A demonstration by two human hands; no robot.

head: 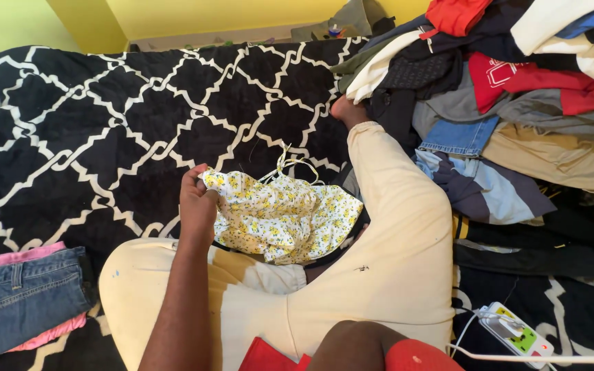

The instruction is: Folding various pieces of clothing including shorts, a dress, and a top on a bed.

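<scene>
Plush lattice blanket (104, 130); left hand (197, 203) pinches crumpled floral garment (283, 216).

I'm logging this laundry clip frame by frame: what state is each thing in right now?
Left hand: gripping the edge of the floral garment.
Right hand: hidden, cannot tell.
Floral garment: crumpled, unfolded, lying between the person's legs.
Jeans: folded, lying on a pink garment.
Clothes heap: unfolded, jumbled.
Power strip: cable plugged in.
Patterned blanket: spread flat.
</scene>
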